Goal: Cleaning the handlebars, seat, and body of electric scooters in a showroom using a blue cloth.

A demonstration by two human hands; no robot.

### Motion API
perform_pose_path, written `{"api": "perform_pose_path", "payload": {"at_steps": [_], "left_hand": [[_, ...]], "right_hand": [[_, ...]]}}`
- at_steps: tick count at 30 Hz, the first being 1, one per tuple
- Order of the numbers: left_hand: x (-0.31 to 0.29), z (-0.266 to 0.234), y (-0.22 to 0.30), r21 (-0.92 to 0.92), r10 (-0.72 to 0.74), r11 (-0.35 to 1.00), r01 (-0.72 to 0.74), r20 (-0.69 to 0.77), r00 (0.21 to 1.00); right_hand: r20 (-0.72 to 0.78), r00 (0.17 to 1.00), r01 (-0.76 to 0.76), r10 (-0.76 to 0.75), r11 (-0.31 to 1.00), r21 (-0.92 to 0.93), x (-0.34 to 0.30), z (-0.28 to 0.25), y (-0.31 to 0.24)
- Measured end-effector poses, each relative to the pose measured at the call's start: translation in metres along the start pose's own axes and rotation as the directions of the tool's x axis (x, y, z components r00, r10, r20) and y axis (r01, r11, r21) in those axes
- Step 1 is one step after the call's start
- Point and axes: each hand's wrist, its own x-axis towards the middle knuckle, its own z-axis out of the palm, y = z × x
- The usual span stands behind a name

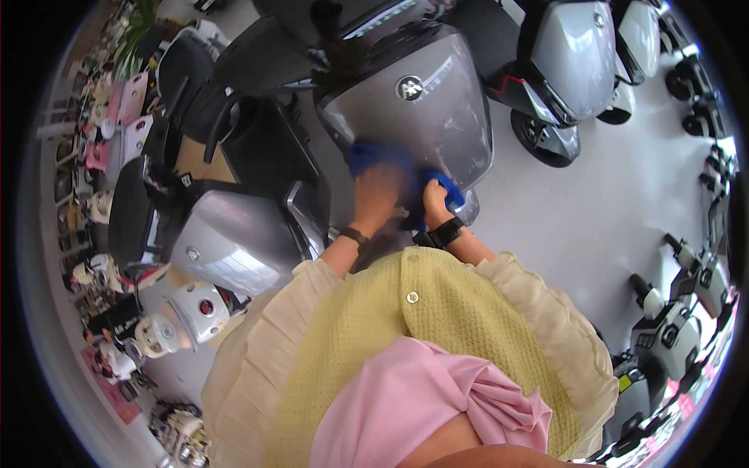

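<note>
A dark grey scooter front panel [406, 101] with a round badge stands in front of me. My left hand [378, 193], smeared by motion, is on a blue cloth [376, 156] at the panel's lower left part. Close by on the right, my right hand [435, 203] grips blue cloth too, bunched in its fingers, near the panel's lower edge. Whether the blue at both hands is one cloth or two I cannot tell. The left fingertips are blurred against the cloth. Below the hands, the scooter's lower part is mostly hidden.
To the left stands a silver-grey scooter [234, 238], close to my left forearm. A silver scooter [573, 62] stands at the far right on the grey floor [538, 210]. More scooters [671, 320] line the right side. Helmets [156, 335] and small goods fill shelves along the left.
</note>
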Motion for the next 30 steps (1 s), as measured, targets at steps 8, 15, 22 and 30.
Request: {"api": "perform_pose_path", "payload": {"at_steps": [8,15,22,30], "left_hand": [[0.051,-0.005,-0.028,-0.253,-0.205,0.966,0.060,-0.597,0.776],[0.070,-0.030,-0.057,-0.963,-0.501,0.136,-0.234,-0.271,0.822],[0.051,0.039,-0.057,-0.914,-0.410,0.277,0.297,0.167,0.897],[0.024,0.065,-0.055,-0.970,-0.147,-0.227,0.093,0.128,0.981]], "right_hand": [[0.332,0.199,0.757,-0.922,-0.071,-0.650,-0.047,0.030,-0.081],[0.633,-0.040,0.667,-0.773,-0.492,-0.559,-0.052,0.061,-0.126],[0.940,-0.134,0.573,-0.314,-0.798,-0.184,-0.052,0.064,-0.109],[0.957,-0.207,0.708,-0.202,-0.707,0.004,-0.047,0.030,-0.131]]}}
